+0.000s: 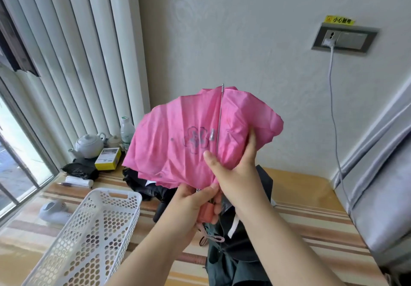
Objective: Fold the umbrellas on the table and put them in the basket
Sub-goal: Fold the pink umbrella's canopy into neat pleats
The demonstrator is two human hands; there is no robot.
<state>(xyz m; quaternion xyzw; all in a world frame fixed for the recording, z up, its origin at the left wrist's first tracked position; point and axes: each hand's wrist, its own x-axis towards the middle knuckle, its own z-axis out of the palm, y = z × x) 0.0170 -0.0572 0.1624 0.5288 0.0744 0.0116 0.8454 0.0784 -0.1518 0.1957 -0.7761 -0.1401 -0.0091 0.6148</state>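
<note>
Dark umbrellas (233, 230) sprawl on the striped table (311, 219) behind my pink umbrella (189, 134); left hand (195, 203) grips its handle, right hand (235, 170) pinches crumpled fabric, perforated white basket (93, 230) left.

There is one view only, a wide-angle camera on the person's head. It looks forward and down over both forearms, close to the hands (213, 187), which sit near the middle of the frame. Beyond the hands it faces a wall (244, 40); below them runs the desk (311, 196). A window (17, 152) bends along the edge left of the hands, lines curving at the frame's borders. No second view shares the scene.
</note>
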